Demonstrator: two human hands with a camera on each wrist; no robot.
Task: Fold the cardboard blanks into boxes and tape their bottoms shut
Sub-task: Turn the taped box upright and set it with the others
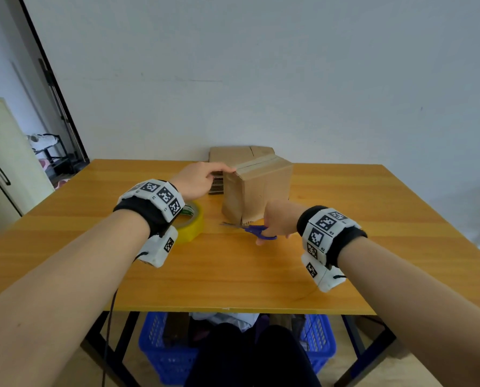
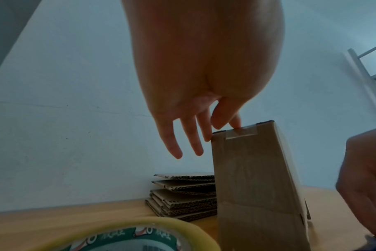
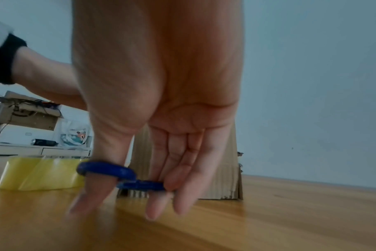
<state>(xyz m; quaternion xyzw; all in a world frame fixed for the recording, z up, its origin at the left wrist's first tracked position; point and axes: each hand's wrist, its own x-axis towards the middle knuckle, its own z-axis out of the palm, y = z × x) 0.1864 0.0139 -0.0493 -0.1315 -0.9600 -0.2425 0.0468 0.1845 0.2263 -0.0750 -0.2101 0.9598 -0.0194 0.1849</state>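
Folded cardboard box (image 1: pixel 257 191) upright near the middle of the wooden counter (image 1: pixel 233 269), taped end up, a strip of clear tape (image 2: pixel 241 133) lapping over the top edge onto the side. Left hand (image 1: pixel 196 180) at the box's upper left corner, fingers (image 2: pixel 206 129) straight and relaxed, fingertips touching the top edge beside the tape, nothing gripped. Right hand (image 1: pixel 279 219) low at the box's near bottom corner, thumb through 1 blue loop of the scissors (image 1: pixel 257 231) and a finger through the other, fingertips pointing down toward the counter; scissor blades flat on the wood, pointing left along the base of the box. Stack of flat cardboard blanks (image 2: pixel 185 197) just behind and left of the box, against the wall. Yellow roll of tape (image 1: pixel 191 226) on the counter left of the box, partly hidden under the left wrist. Blue baskets (image 1: pixel 163 347) on the floor beneath the counter.
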